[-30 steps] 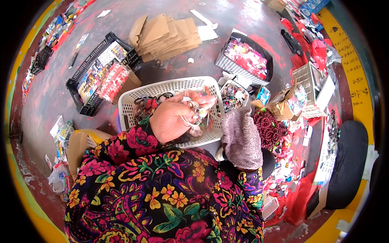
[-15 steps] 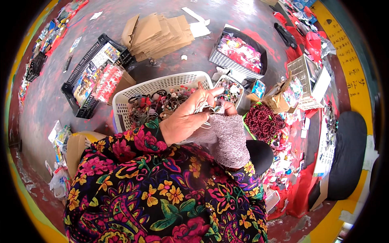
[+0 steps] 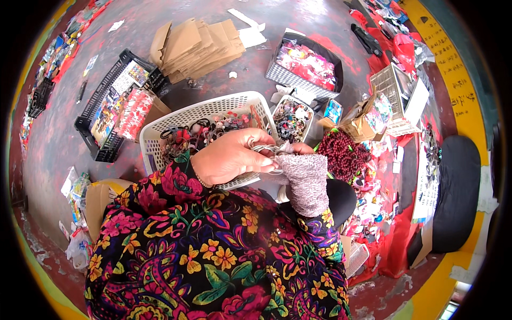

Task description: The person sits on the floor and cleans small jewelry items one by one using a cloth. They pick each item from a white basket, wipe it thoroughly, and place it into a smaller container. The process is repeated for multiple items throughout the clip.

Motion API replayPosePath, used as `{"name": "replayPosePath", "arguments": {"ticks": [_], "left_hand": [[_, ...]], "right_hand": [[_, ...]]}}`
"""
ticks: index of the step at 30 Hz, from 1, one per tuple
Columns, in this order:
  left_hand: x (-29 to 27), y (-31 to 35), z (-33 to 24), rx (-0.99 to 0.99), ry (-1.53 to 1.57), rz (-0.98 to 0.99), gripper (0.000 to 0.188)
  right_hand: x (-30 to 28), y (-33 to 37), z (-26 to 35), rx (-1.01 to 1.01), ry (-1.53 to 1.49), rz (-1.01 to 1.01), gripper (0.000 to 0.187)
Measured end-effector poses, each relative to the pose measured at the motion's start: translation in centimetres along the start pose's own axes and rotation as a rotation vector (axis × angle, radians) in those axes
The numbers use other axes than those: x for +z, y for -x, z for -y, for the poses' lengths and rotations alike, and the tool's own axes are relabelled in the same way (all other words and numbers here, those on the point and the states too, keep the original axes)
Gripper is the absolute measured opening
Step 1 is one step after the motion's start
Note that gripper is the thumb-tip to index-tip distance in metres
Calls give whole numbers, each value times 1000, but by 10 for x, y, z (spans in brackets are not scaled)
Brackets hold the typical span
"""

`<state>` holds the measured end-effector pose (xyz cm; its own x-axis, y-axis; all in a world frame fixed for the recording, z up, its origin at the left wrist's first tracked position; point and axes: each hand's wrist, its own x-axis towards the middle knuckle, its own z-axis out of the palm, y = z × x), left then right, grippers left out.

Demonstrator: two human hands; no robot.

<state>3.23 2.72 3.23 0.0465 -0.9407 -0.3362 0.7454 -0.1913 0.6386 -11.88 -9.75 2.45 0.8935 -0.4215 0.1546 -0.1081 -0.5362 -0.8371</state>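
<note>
In front of my body, over the right end of a white plastic basket (image 3: 152,140), my two hands meet. My left hand (image 3: 229,154) is closed, thumb and fingers pinching a small bunch of pale grey hair ties (image 3: 265,152). Some of the elastic loops hang below the fingertips. My right hand (image 3: 302,148) is at the other end of the bunch, its fingers bent around it; a fuzzy mauve cuff (image 3: 305,181) hides most of that hand. Many dark, red and beaded hair ties (image 3: 200,130) lie tangled inside the basket.
Beyond my hands stands a small white basket (image 3: 292,120) of hair accessories, with a heap of dark red beads (image 3: 344,153) to its right. Farther off are a grey basket of pink packets (image 3: 306,66), flattened cardboard (image 3: 197,48) and a black crate (image 3: 109,109).
My left index finger, stretched out before, has curled in to the bunch. Both hands sit slightly lower, and more of the elastic loops show. The whole view has shifted a little.
</note>
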Motion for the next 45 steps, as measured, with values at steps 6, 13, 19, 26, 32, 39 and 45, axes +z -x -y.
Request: {"name": "replayPosePath", "arguments": {"ticks": [6, 13, 19, 26, 32, 39, 45], "left_hand": [[4, 0, 0, 101, -424, 58, 25], [-3, -2, 6, 116, -175, -45, 14], [-3, -1, 6, 137, -173, -32, 13], [0, -3, 10, 212, -453, -36, 9], [6, -3, 9, 245, -452, -90, 9], [4, -6, 12, 183, -469, -3, 11], [3, -6, 15, 116, -186, 37, 11]], "right_hand": [[-9, -2, 0, -304, 516, 75, 33], [-12, -5, 16, -138, 212, -127, 25], [-14, -4, -1, -162, 221, -54, 30], [-3, -4, 18, 556, -932, 38, 27], [-1, 0, 14, 133, -212, -46, 19], [2, -5, 24, 173, 6, -38, 15], [-4, -14, 23, -227, 432, -197, 21]]}}
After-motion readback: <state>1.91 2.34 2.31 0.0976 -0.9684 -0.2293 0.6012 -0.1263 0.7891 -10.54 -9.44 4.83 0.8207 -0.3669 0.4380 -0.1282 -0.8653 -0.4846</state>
